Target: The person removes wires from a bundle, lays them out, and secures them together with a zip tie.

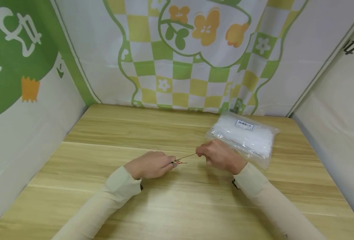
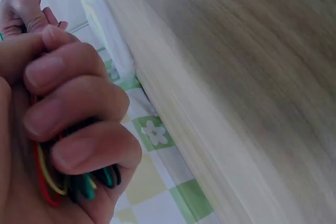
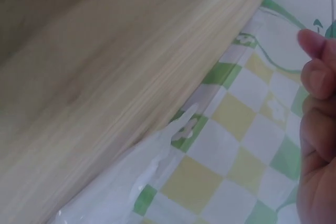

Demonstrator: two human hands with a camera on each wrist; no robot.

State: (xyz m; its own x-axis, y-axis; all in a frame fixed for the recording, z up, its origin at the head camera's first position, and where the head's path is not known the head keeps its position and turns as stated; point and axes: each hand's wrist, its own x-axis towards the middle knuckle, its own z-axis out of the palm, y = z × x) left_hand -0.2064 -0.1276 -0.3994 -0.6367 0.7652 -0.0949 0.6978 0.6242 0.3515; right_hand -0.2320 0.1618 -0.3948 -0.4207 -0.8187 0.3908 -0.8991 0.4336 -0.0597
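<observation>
My left hand (image 1: 150,165) holds a small bundle of thin wires in red, yellow, green and black. In the left wrist view its fingers curl round the wires (image 2: 44,174), whose bent loops show below the little finger. From that bundle one thin dark wire (image 1: 187,156) runs taut to my right hand (image 1: 220,156), which pinches its far end between thumb and fingertips. Both hands are just above the table. The right wrist view has the right hand (image 3: 319,124) at its right edge, fingers curled; the wire's pinched tip is hidden.
A clear plastic bag (image 1: 240,135) of white strips with a barcode label lies just behind the right hand. Beneath is a wood-grain table (image 1: 180,210). A green and yellow checked cloth (image 1: 183,83) hangs at the back, with printed cloth walls on both sides.
</observation>
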